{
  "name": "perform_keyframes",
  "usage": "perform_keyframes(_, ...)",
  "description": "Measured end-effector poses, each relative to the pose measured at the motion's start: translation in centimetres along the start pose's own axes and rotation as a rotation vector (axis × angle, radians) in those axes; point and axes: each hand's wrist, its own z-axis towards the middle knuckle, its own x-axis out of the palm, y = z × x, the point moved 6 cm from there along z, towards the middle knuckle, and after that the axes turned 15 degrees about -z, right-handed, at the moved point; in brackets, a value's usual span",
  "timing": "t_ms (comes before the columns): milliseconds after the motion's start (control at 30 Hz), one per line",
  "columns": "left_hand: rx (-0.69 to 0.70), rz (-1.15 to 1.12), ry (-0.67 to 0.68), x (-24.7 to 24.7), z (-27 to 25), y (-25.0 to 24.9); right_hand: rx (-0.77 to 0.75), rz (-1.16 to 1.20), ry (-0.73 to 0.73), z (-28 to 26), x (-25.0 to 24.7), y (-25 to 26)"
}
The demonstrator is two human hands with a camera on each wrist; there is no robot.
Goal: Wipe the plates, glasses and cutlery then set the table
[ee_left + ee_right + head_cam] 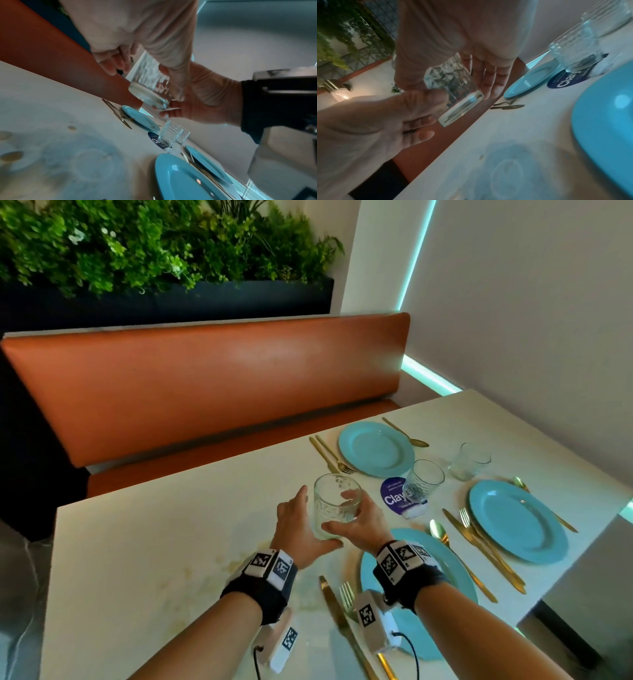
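Left hand [297, 527]: fingers and thumb curled round the lower left side of the held glass [335, 506]. Right hand [363, 520]: thumb across the base, fingers wrapped on the right wall of the same glass. Both hands clasped it together.

Held glass: clear, textured tumbler, raised above the bench [164, 542] and tilted, mouth away from the person.

Near plate [455, 570]: blue, just right of the held glass and nearer the person, partly under the right wrist; gold knife [334, 607] and fork [347, 597] on its left, gold spoon [445, 546] on its right.

Sticker [394, 496]: round, purple, right of the held glass, flat on the bench.

Second glass [423, 479]: upright, standing on the sticker's far edge. Third glass [471, 460]: upright, further right.

Far plate [376, 448]: blue, beyond the held glass, cutlery at both sides.

Right plate [517, 520]: blue, well right of the held glass, cutlery at both sides.

Orange seat back [205, 385]: beyond the bench.
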Motion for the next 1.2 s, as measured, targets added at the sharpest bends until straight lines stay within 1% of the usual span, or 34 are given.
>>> perform_keyframes(100,-0.003,0.106,-0.007,1.0,1.7,0.5,0.078,-0.040,-0.015,1.7,-1.3,-2.7)
perform_keyframes(233,0.031,0.107,-0.102,0.6,3.8,0.8,0.154,-0.103,0.034,3.9,-1.6,-5.5)
perform_keyframes(367,0.042,0.096,-0.139,0.7,5.4,1.0,0.166,-0.156,0.070,5.7,-0.7,-6.9)
perform_keyframes(533,0.030,0.053,-0.182,1.1,6.2,1.9,0.179,-0.168,0.069,6.8,0.0,-8.2)
perform_keyframes(733,-0.010,0.026,-0.181,1.9,6.6,2.6,0.189,-0.187,0.063,7.0,0.2,-9.3)
perform_keyframes(1067,-0.037,0.015,-0.159,3.2,6.6,2.6,0.207,-0.129,0.146,6.6,0.4,-9.6)
perform_keyframes(1200,-0.063,0.008,-0.157,3.3,6.3,2.8,0.194,-0.168,0.189,6.7,0.3,-9.8)
